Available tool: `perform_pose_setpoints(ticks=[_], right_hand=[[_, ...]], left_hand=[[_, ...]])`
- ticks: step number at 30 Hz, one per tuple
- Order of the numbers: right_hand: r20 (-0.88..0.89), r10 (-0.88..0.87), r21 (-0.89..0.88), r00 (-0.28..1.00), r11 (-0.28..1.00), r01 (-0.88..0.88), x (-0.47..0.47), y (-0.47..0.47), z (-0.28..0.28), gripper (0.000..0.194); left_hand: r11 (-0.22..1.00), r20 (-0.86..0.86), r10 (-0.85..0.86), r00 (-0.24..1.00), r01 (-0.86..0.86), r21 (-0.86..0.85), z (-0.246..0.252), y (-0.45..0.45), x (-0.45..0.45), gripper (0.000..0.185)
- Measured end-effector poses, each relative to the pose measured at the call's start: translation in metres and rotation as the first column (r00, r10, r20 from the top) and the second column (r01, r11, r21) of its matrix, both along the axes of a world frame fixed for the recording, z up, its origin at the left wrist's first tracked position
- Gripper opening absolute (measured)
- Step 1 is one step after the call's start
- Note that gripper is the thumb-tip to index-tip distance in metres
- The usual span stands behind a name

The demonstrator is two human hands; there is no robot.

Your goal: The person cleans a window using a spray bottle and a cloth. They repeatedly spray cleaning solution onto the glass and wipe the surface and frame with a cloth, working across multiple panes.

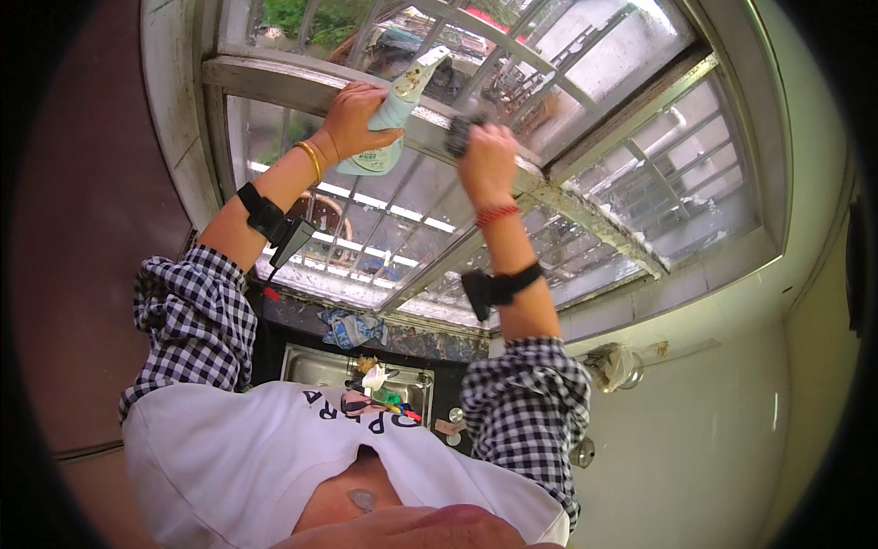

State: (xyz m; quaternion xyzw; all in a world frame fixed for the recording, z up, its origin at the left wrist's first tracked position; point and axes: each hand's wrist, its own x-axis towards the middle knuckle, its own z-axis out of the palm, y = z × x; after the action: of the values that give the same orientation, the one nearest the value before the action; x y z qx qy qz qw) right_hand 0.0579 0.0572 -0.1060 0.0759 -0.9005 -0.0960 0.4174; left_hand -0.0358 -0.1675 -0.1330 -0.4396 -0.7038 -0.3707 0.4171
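My left hand (pixel 360 123) grips a pale spray bottle (pixel 384 130) round its neck; the stained white nozzle points up and to the right. My right hand (pixel 488 161) holds a dark grey scrubbing pad (pixel 464 135) against the horizontal rail of the window frame (pixel 429 118), to the right of the bottle. The pad and fingers are slightly blurred. Window panes with metal bars behind them lie above and below this rail. White foam or residue spots the glass of the lower right pane (pixel 658 165).
Below the window, a crumpled blue and white cloth (pixel 351 328) lies on the dark sill. A steel sink (pixel 302 364) with several small items, partly hidden by my shirt, stands beneath. Glass jars or holders (pixel 614 367) sit by the right wall. A dark reddish panel (pixel 89 226) stands at left.
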Motion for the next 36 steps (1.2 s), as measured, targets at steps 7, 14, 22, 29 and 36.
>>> perform_pose_setpoints(ticks=[7, 14, 22, 29, 36], right_hand=[[0.038, 0.277, -0.426, 0.960, 0.874, -0.236, -0.029, -0.058, 0.005, 0.028], [0.000, 0.048, -0.153, 0.999, 0.987, -0.047, 0.046, 0.070, 0.010, 0.029], [-0.337, -0.378, -0.797, 0.862, 0.603, -0.047, 0.091, 0.167, -0.047, 0.041], [-0.401, -0.002, -0.515, 0.916, 0.828, -0.223, 0.007, -0.014, -0.081, 0.039], [-0.345, 0.060, -0.519, 0.937, 0.819, -0.244, 0.027, 0.054, -0.073, 0.044]], left_hand=[[0.998, 0.203, -0.002, 0.979, 0.013, -0.053, 0.003, -0.015, -0.004, 0.042], [0.996, 0.151, -0.016, 0.988, 0.029, -0.086, -0.005, -0.016, -0.013, 0.037], [0.994, 0.082, 0.069, 0.994, -0.061, -0.090, -0.004, -0.010, -0.008, 0.036], [0.994, 0.014, 0.112, 0.994, -0.112, 0.000, -0.008, -0.004, -0.011, 0.035], [0.998, 0.232, 0.066, 0.970, -0.060, -0.036, 0.000, 0.011, 0.006, 0.039]])
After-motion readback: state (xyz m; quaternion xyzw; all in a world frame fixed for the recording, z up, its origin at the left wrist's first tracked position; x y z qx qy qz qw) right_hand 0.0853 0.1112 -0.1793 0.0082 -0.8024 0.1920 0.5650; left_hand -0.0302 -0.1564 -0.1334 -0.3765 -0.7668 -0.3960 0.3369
